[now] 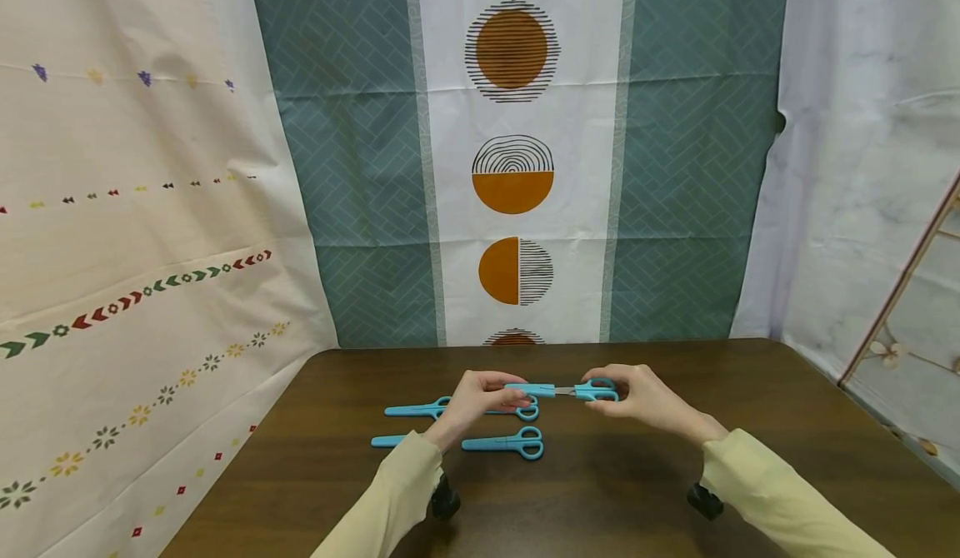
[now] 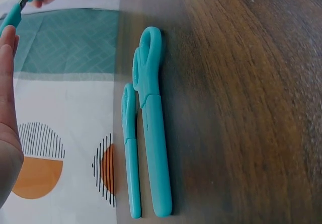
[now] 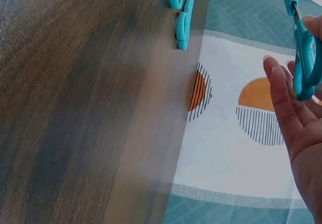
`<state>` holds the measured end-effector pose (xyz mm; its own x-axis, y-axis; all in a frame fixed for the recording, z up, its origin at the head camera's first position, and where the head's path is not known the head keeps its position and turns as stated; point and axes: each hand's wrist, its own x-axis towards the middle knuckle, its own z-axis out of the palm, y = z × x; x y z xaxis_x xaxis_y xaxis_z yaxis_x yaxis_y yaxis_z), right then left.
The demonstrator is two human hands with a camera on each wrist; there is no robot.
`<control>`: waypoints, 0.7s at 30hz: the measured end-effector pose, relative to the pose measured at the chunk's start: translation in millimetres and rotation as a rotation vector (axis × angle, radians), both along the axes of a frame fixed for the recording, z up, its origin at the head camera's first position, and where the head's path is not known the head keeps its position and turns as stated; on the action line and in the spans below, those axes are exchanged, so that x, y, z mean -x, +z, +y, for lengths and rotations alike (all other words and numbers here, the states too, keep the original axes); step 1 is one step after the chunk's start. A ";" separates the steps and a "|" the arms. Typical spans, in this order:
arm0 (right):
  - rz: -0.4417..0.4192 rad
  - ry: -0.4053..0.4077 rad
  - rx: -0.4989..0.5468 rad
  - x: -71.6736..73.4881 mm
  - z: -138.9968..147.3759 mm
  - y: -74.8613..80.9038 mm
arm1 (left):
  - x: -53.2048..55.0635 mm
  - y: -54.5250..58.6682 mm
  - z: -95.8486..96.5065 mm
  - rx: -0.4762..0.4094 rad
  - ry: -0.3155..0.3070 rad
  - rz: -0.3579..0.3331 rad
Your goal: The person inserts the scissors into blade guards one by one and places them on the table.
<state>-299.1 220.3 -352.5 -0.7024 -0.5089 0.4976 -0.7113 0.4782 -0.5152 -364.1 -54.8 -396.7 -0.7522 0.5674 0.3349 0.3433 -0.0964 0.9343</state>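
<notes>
Above the table, my left hand [image 1: 476,395] pinches a light-blue scissors cover [image 1: 532,390]. The handles of a pair of light-blue scissors [image 1: 597,391] are gripped by my right hand [image 1: 643,395]. A short stretch of metal blade shows between cover and handles, and the blade tip is hidden inside the cover. The right wrist view shows the finger loops [image 3: 305,58] between thumb and fingers. Below my left hand, several more covered scissors lie on the table, among them one pair [image 1: 504,443] in front and another [image 1: 417,410] behind. My left wrist and hand hide parts of some.
The dark wooden table [image 1: 600,500] reaches back to a hanging green and white cloth [image 1: 375,166]. A patterned cream cloth [image 1: 150,233] hangs at the left, a pale marbled one [image 1: 862,166] at the right. Each wrist carries a black device [image 1: 705,500].
</notes>
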 end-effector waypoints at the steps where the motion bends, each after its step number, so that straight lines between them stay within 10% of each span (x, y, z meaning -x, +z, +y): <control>1: -0.001 0.004 0.001 -1.4 -0.9 1.7 | -0.6 0.4 0.2 0.004 0.000 -0.010; 10: 0.017 0.019 0.000 22.2 6.0 -20.3 | -16.9 17.7 -1.9 0.020 -0.014 -0.040; 21: -0.082 -0.032 -0.001 -4.1 -12.6 8.7 | -24.0 20.7 -7.3 0.018 -0.033 -0.005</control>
